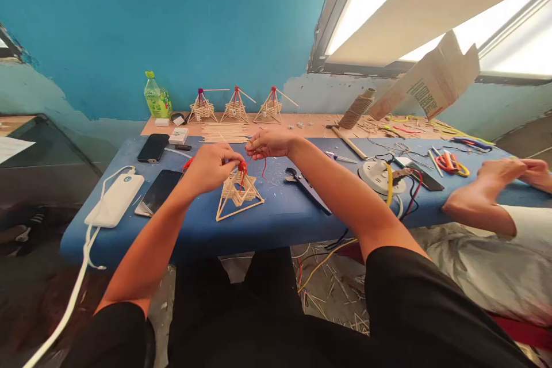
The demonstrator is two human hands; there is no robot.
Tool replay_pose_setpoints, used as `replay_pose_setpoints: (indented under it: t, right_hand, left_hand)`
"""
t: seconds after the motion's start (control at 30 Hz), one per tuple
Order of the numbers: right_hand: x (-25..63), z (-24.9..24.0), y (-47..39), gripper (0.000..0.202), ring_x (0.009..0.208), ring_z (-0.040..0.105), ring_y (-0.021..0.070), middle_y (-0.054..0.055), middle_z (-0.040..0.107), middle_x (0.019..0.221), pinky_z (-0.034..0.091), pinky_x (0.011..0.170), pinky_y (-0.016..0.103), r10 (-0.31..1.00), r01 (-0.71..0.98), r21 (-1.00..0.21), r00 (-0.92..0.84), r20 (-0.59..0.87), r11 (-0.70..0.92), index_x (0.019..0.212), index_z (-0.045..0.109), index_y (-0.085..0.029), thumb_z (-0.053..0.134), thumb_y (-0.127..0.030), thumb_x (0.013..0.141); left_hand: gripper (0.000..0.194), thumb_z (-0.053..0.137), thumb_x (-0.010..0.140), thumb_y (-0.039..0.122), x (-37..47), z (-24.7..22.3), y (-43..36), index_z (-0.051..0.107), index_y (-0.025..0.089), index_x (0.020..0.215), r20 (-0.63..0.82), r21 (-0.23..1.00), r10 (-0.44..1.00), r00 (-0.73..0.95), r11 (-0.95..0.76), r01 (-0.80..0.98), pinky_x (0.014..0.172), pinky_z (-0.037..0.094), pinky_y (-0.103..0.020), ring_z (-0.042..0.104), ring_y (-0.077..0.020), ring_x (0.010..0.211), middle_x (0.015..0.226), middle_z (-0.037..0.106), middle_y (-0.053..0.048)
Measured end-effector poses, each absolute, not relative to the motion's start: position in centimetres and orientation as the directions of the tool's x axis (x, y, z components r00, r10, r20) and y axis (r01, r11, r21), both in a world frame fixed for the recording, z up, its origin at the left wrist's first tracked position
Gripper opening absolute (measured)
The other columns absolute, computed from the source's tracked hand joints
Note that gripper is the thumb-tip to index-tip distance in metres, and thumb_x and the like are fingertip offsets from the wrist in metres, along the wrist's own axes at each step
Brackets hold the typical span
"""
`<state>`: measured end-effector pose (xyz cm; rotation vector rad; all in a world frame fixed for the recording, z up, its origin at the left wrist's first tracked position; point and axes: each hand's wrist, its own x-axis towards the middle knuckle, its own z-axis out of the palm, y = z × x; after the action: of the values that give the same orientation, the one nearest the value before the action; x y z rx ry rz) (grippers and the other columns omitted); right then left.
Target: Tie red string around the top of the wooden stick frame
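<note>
Turquoise wall paint (185, 17), chipped along its lower edge, rises behind a blue-topped table (172, 236) with a light brown board (310, 126) along its far side. A window (362, 6) lets in bright light at the upper right.

Near the table's front edge stands a small stick frame (239, 192), its slim pale sticks crossing in layers above a triangular base. Red thread (242, 169) wraps its peak. The left hand (211, 168) reaches over from the left, thumb and finger pinched together on the red thread at that peak. The right hand (271, 144) is just beyond the frame to the right, its fingertips closed on a length of the same thread, whose loose end dangles beneath the palm; the exact grip is too small to make out.

Behind the hands, three finished-looking stick models (234, 106) stand in a row against the wall, two tipped red and one purple, with loose sticks (224, 132) laid side by side in front. A green-labelled bottle (158, 98) stands left of them. Two phones (154, 148) and a white power bank (115, 198) lie on the left. To the right are dark-handled cutters (308, 190), a hammer (351, 142), a cone of twine (357, 109), a white power socket (382, 177) and orange scissors (451, 164). Another person's hands (517, 172) are at the far right.
</note>
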<state>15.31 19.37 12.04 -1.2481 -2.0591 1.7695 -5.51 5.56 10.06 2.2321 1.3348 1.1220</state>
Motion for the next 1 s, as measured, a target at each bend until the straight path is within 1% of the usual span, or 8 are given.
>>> replay_pose_setpoints:
  t: [0.1,0.23,0.3,0.47,0.67,0.77,0.83,1.0]
  right_hand:
    - [12.9,12.0,22.6,0.02,0.054,0.048,0.0049,-0.001,0.066,0.074,0.039,0.049,0.017,0.587,0.621,-0.781,-0.655,-0.476,0.06,0.079,0.067,-0.015,0.08,-0.018,0.094]
    - [8.6,11.8,26.0,0.03,0.047,0.027,0.0051,-0.009,0.041,0.053,0.021,0.046,0.022,0.504,0.769,-0.59,-0.622,-0.599,0.248,0.073,0.069,-0.014,0.09,-0.03,0.088]
    - [6.0,12.0,27.2,0.033,0.049,0.03,0.0056,-0.009,0.038,0.052,0.021,0.049,0.023,0.473,0.798,-0.502,-0.603,-0.643,0.334,0.071,0.07,-0.013,0.095,-0.031,0.083]
    - [0.8,14.0,28.9,0.036,0.056,0.041,0.0049,-0.005,0.054,0.063,0.028,0.056,0.022,0.444,0.816,-0.358,-0.556,-0.703,0.454,0.074,0.072,-0.009,0.097,-0.033,0.083]
    - [-2.3,17.3,27.3,0.031,0.077,0.065,0.0114,0.002,0.067,0.077,0.041,0.067,0.022,0.585,0.843,-0.138,-0.468,-0.662,0.519,0.074,0.072,-0.006,0.092,-0.025,0.087]
    - [-3.5,18.4,25.5,0.025,0.096,0.071,0.0178,0.001,0.065,0.081,0.044,0.075,0.02,0.626,0.817,-0.15,-0.531,-0.571,0.557,0.074,0.072,-0.001,0.089,-0.015,0.086]
    - [-3.5,19.1,25.2,0.025,0.104,0.072,0.0195,0.0,0.062,0.082,0.043,0.077,0.016,0.634,0.799,-0.241,-0.589,-0.501,0.551,0.075,0.07,0.002,0.084,-0.013,0.089]
    - [2.3,21.6,28.2,0.054,0.102,0.069,0.0096,-0.003,0.06,0.089,0.03,0.071,0.013,0.742,0.744,-0.555,-0.597,-0.304,0.372,0.066,0.055,0.004,0.05,-0.027,0.109]
  left_hand:
    - [0.027,0.065,0.094,0.013,-5.1,9.3,4.9,0.09,0.024,0.088,0.507,0.63,0.834,0.217,-0.53,0.567,0.077,0.053,-0.032,0.072,-0.0167,0.078,0.089,0.08,-0.004]
    - [0.026,0.066,0.097,0.012,-4.8,8.8,4.6,0.089,0.022,0.094,0.525,0.654,0.831,0.183,-0.532,0.538,0.081,0.057,-0.032,0.075,-0.0181,0.086,0.093,0.082,-0.004]
    - [0.027,0.064,0.098,0.011,-4.7,8.7,4.4,0.089,0.022,0.096,0.539,0.646,0.823,0.179,-0.54,0.54,0.082,0.057,-0.032,0.075,-0.018,0.087,0.094,0.082,-0.004]
    - [0.029,0.062,0.099,0.008,-4.5,8.4,4.3,0.088,0.02,0.097,0.553,0.649,0.816,0.166,-0.547,0.529,0.079,0.057,-0.031,0.076,-0.0171,0.085,0.096,0.082,-0.005]
    - [0.029,0.061,0.1,0.011,-4.6,8.1,4.7,0.088,0.022,0.096,0.509,0.678,0.845,0.162,-0.51,0.528,0.082,0.058,-0.033,0.076,-0.0179,0.089,0.099,0.082,-0.006]
    - [0.026,0.064,0.098,0.014,-4.8,7.9,5.0,0.088,0.024,0.096,0.505,0.695,0.847,0.163,-0.512,0.505,0.08,0.056,-0.032,0.073,-0.0167,0.085,0.095,0.082,-0.005]
    - [0.025,0.066,0.095,0.016,-4.9,7.9,5.2,0.089,0.026,0.094,0.499,0.716,0.853,0.156,-0.507,0.48,0.073,0.053,-0.031,0.069,-0.0151,0.078,0.093,0.082,-0.004]
    - [0.024,0.068,0.092,0.018,-5.0,7.8,5.3,0.09,0.027,0.093,0.489,0.741,0.864,0.123,-0.485,0.465,0.066,0.049,-0.031,0.059,-0.0124,0.067,0.095,0.084,-0.003]
